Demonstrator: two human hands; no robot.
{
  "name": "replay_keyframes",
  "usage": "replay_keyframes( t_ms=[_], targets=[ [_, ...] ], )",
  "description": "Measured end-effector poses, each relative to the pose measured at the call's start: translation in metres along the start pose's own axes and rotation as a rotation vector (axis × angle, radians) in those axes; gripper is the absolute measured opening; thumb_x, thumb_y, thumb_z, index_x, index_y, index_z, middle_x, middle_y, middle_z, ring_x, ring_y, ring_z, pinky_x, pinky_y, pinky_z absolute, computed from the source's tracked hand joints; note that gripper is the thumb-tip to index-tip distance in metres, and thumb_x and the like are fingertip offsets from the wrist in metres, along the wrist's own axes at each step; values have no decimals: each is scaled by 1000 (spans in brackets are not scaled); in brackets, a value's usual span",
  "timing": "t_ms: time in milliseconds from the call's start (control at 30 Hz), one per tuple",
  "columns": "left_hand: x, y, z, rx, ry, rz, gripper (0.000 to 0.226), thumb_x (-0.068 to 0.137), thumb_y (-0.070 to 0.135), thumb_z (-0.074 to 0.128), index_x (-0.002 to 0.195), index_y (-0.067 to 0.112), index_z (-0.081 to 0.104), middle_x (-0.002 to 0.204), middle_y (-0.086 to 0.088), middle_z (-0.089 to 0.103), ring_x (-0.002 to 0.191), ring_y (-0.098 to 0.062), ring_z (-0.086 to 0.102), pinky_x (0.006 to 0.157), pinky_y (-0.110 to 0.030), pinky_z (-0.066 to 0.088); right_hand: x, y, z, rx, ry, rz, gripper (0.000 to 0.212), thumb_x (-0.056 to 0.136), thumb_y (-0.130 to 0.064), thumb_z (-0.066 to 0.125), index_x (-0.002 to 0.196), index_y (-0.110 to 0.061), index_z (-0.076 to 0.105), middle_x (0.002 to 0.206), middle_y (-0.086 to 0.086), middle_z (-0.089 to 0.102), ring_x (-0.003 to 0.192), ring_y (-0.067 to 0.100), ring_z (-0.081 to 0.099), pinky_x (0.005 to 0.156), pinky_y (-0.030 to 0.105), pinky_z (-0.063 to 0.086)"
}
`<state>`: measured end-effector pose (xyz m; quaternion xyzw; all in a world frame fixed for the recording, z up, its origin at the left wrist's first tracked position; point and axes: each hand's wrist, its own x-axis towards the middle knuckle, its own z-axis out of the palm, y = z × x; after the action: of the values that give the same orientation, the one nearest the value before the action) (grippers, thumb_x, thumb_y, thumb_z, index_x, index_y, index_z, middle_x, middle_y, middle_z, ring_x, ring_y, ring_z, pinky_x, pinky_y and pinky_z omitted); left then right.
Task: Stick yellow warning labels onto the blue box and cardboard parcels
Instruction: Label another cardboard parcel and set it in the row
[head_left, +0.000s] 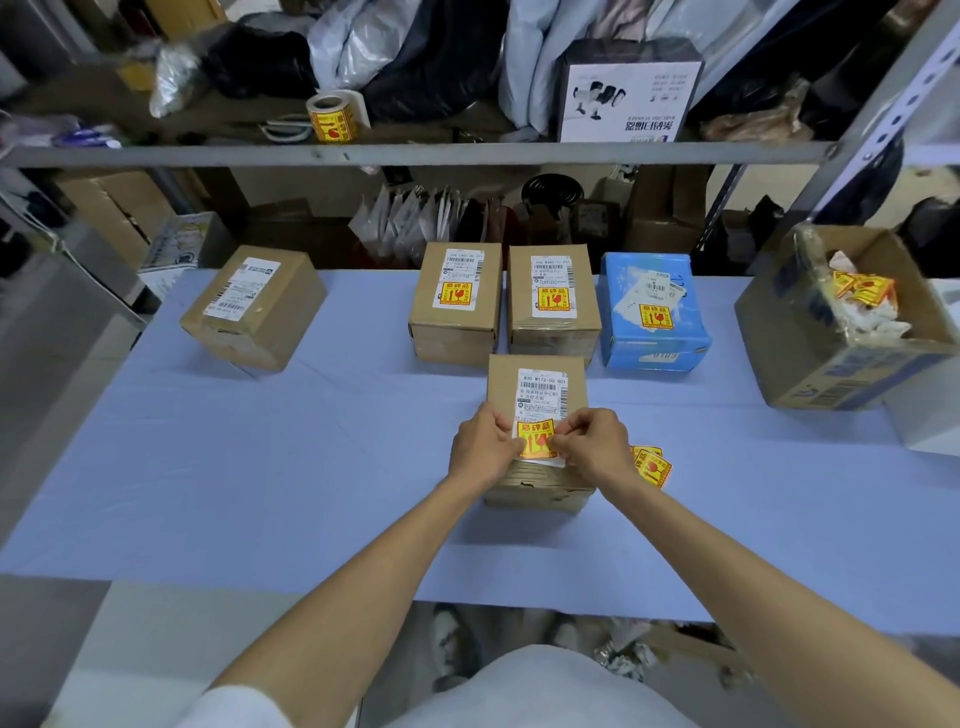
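Head view: both hands meet on the near cardboard parcel (537, 431), which sits on the blue-covered table (260, 493) close to the body, likely for easy reach; the left hand (480, 449) steadies the parcel's left side, thumb on the yellow warning label (535, 439), while the right hand (592, 447) pinches the label's right edge, apparently smoothing it onto the white shipping label; two far parcels (457, 304) and the blue box (652, 312) already carry labels; the far-left parcel (254, 306) shows none; spare labels (652, 465) lie just right of the hands, ready for it.
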<state>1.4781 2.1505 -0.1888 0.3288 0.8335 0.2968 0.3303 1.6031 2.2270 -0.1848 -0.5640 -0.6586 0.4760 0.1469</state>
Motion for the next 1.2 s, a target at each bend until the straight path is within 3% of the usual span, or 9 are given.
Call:
replay_keyframes(
  t_ms=[233,367,433,533,667,833,967,1033,1200],
  targets=[
    [3,0,0,89,-13,-5,26,77,26,71,90,17,50,94,-2,66,90,-23,61,72,-33,46,4,3,4,-104,25,-18,9,73,-6,76,75,-2,68,79,9,68,80,24,64,67,32,49],
    [5,-3,-4,77,4,-8,34,72,28,77,88,19,48,90,2,64,87,-21,60,70,-32,46,7,4,-1,-211,58,3,33,65,-20,86,82,-7,60,81,4,63,79,22,60,63,34,46],
    [6,-3,-4,2,13,24,38,68,21,81,89,18,50,81,6,66,86,-18,63,76,-35,51,8,4,-5,-180,64,-17,39,59,-17,89,81,-11,58,79,2,66,76,21,62,67,38,51],
    [8,0,-4,-86,-13,94,46,63,12,85,96,19,53,91,10,69,94,-13,63,83,-34,51,5,3,-8,-57,-20,-160,34,61,-4,87,83,-11,63,75,0,70,73,16,67,70,34,58],
    [11,0,-2,-111,-65,154,54,64,11,85,108,21,55,99,12,72,104,-10,59,86,-29,46,1,2,-3,-28,-135,-294,27,66,1,81,83,-15,69,80,-7,74,76,5,69,74,34,59],
    [17,-4,-7,-152,-57,111,55,62,6,84,107,22,56,89,14,73,98,-10,62,88,-31,48,9,9,-15,-198,8,-303,23,66,-11,81,80,-25,71,82,-12,73,81,4,67,71,29,54],
    [18,-4,-3,-211,-13,94,48,65,13,84,105,21,58,85,12,73,89,-8,64,85,-30,50,1,6,-7,-430,-82,-406,24,75,-17,76,96,-30,73,93,-8,68,92,10,56,71,25,41],
    [18,-3,-1,-221,6,99,45,67,19,84,104,21,58,84,11,72,88,-8,66,81,-28,50,-4,7,-1,-430,-139,-451,29,76,-19,75,100,-35,73,97,-6,64,93,8,53,75,25,42],
    [21,-3,-4,-216,-2,38,41,70,7,80,102,20,59,81,13,70,90,-10,64,83,-27,48,9,14,-19,-439,-44,-433,20,79,-22,75,98,-29,76,99,-1,66,98,15,57,72,26,40]
  ],
)
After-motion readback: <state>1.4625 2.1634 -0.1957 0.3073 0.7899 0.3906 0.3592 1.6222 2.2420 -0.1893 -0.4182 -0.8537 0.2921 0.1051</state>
